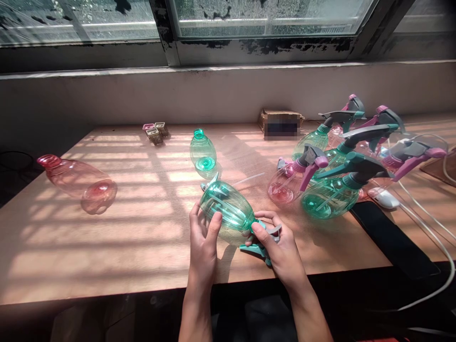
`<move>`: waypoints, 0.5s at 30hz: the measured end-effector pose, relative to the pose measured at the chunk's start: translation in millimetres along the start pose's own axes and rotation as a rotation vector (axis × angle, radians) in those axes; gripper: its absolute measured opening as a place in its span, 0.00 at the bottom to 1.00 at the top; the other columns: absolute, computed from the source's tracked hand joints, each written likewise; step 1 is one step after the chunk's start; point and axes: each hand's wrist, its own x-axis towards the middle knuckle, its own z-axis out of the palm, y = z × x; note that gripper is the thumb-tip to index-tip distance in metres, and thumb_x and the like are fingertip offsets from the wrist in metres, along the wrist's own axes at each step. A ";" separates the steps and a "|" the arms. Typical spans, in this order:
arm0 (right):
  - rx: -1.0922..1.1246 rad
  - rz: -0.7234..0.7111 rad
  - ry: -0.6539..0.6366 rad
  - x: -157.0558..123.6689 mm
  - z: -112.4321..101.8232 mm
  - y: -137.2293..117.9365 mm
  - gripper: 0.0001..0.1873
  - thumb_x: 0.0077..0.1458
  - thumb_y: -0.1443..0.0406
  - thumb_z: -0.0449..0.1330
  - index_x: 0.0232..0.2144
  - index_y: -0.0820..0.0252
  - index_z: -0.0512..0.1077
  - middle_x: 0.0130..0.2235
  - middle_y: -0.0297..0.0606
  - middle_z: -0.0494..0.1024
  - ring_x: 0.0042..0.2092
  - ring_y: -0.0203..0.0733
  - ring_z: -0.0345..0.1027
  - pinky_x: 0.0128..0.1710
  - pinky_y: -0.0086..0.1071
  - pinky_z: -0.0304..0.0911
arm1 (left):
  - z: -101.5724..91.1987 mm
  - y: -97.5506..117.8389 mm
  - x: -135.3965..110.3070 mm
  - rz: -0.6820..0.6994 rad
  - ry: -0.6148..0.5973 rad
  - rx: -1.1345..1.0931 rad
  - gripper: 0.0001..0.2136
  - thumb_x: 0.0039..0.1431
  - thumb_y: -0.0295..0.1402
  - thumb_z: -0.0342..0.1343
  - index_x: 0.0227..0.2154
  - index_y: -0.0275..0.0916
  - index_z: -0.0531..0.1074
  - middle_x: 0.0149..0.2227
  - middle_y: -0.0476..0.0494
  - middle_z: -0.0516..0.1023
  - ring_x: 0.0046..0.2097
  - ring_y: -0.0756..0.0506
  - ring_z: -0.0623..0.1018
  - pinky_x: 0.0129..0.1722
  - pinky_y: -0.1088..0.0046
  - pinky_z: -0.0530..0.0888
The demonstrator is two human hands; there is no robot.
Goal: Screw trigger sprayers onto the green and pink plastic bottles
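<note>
Between my hands a clear green spray bottle [228,205] lies tilted, its base up and to the left. My left hand [204,232] is wrapped round the bottle's body near the base. At the neck, my right hand [276,242] grips the teal and grey spray head [261,248], which points down toward the table's front. Just behind the bottle a small grey and white part [209,183] and a thin clear tube [251,178] lie on the wood. Farther back a green bottle [203,151] without a spray head stands upright.
A pink bottle [80,183] lies on its side at the left. Several assembled spray bottles [329,197] crowd the right, near a black phone [392,237], a white mouse [384,197] and white cables [432,230]. Small boxy parts [155,132] and a cardboard box [283,124] sit by the wall.
</note>
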 end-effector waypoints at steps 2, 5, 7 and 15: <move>-0.004 0.000 0.002 -0.6 0.0 -0.3 0.24 0.60 0.49 0.70 0.48 0.55 0.70 0.33 0.32 0.83 0.32 0.42 0.80 0.37 0.37 0.77 | 0.2 0.1 0.0 0.004 -0.003 0.002 0.27 0.65 0.44 0.64 0.64 0.50 0.64 0.64 0.42 0.73 0.67 0.39 0.72 0.65 0.63 0.70; -0.009 0.000 0.002 -1.2 -0.3 0.1 0.24 0.60 0.48 0.70 0.48 0.56 0.70 0.32 0.32 0.83 0.32 0.42 0.80 0.38 0.38 0.77 | 0.5 0.3 -0.3 0.010 0.000 0.007 0.26 0.65 0.44 0.64 0.63 0.50 0.65 0.64 0.42 0.73 0.67 0.39 0.72 0.65 0.62 0.70; -0.008 0.000 0.002 -1.2 -0.6 1.0 0.24 0.60 0.49 0.70 0.48 0.56 0.70 0.33 0.32 0.83 0.32 0.42 0.80 0.38 0.38 0.77 | 0.7 0.3 -0.7 0.012 0.002 0.004 0.26 0.65 0.44 0.64 0.63 0.50 0.65 0.64 0.42 0.73 0.67 0.39 0.72 0.65 0.62 0.70; -0.007 -0.016 -0.003 -0.7 -1.7 2.3 0.24 0.60 0.49 0.70 0.48 0.56 0.70 0.32 0.31 0.83 0.32 0.41 0.80 0.37 0.36 0.78 | 0.4 -0.5 -1.0 0.005 0.009 0.005 0.25 0.65 0.45 0.64 0.62 0.52 0.66 0.63 0.44 0.74 0.67 0.41 0.72 0.64 0.65 0.70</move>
